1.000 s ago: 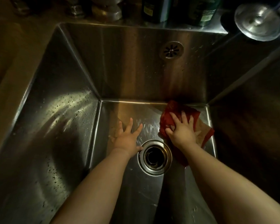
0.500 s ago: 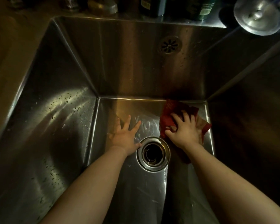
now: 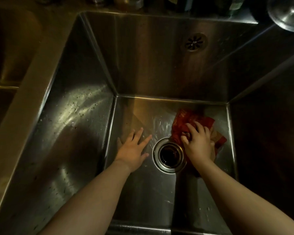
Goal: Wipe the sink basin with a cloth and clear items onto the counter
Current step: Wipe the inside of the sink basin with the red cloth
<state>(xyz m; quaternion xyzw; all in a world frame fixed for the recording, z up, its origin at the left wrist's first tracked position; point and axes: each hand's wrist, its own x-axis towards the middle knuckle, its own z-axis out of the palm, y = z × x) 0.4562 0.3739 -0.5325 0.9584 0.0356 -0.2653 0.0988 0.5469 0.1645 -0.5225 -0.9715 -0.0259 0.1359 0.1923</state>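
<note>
1. Both bare forearms reach down into the steel sink basin (image 3: 75, 126), and both hands are on its floor.
2. The left hand (image 3: 132, 148) lies palm down on the metal. Its fingers (image 3: 147, 139) are straight and spread apart, with nothing in them.
3. The right hand (image 3: 198, 145) sits on top of the red cloth (image 3: 190, 118). Its fingers (image 3: 192, 128) are curled into the fabric and bunch it up, with the thumb tucked in at the cloth's left edge.
4. The cloth is crumpled on the basin floor. Most of it shows just beyond the right fingers, toward the back wall, and a paler fold pokes out to their right.
5. The drain (image 3: 170, 156) is between the two hands, just right of the left fingertips and just below the right thumb. The cloth's edge comes right up beside the drain ring, but I can't tell whether it overlaps.
6. Wet streaks (image 3: 161, 126) gleam on the floor between the left fingertips and the cloth. Droplets (image 3: 78, 107) speckle the side wall well left of the left fingers.
7. Far beyond the fingers, high on the back wall, there's a round overflow grille (image 3: 194, 42).
8. A shiny metal lid (image 3: 290, 14) sits up past the rim, beyond and right of the right fingers. Bottles (image 3: 180, 3) line the back edge, too dim to read.
</note>
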